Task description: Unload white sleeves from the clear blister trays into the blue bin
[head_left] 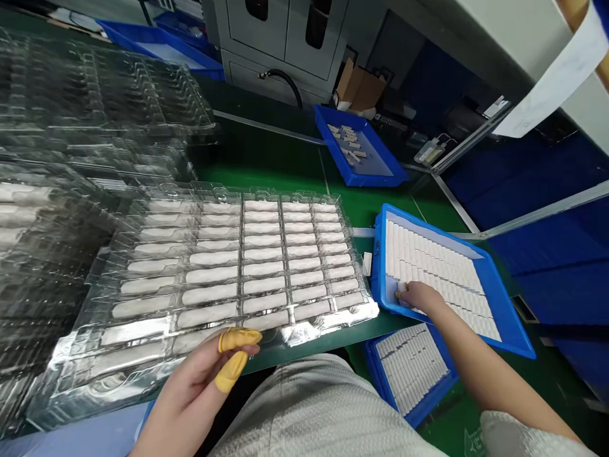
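Note:
My left hand [202, 387] hovers over the near edge of a clear plastic blister tray [309, 333]. Yellow finger cots cover its thumb and index finger, whose tips are slightly apart, with nothing visible between them. Rows of long white pieces [264, 270] fill the tray's slots. At the right, my right hand [421, 297] reaches into a blue bin [511, 327] holding closely packed rows of white blocks [432, 254]. Its fingertips, also in yellow cots, are closed on a white block [402, 286] at the bin's near left corner; the fingers partly hide it.
Tall stacks of clear trays [95, 101] stand at the left. A second blue bin [413, 412] of white blocks sits lower, near my lap. Farther back is a blue bin [375, 181] with scattered pieces. One loose white block [367, 263] lies between tray and bin.

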`<state>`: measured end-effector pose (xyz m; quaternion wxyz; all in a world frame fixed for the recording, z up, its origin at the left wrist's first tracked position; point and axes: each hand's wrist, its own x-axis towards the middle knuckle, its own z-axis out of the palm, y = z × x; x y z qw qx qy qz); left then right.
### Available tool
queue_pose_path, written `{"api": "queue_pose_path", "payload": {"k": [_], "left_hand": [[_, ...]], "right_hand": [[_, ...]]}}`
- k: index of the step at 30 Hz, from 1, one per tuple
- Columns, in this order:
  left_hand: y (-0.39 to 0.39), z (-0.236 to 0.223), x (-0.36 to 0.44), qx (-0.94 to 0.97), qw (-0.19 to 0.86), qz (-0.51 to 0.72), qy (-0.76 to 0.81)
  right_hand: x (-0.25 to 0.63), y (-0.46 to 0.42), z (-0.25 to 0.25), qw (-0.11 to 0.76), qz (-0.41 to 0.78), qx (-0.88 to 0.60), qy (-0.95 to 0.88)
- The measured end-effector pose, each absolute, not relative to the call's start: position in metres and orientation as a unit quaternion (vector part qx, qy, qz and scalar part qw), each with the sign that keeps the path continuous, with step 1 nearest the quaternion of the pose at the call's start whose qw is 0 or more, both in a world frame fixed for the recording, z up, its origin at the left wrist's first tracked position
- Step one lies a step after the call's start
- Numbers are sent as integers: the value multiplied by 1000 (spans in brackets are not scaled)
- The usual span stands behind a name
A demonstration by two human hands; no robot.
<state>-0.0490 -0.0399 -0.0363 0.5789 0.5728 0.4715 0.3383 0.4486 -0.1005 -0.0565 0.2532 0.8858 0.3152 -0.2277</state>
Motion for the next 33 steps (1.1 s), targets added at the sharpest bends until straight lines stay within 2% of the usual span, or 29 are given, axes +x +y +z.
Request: {"api": "queue_pose_path", "payload": {"k": [10, 24, 33], "left_hand": [[-31, -42, -79, 584, 582, 346, 447], [-28, -53, -85, 636, 560, 371, 381], [-28, -49, -83, 644, 559, 365, 373]], "right_hand": [[465, -99, -27, 250, -259, 902, 238], [448, -106, -48, 227, -265, 912, 216], [471, -115, -29, 220, -204, 928, 222]]}}
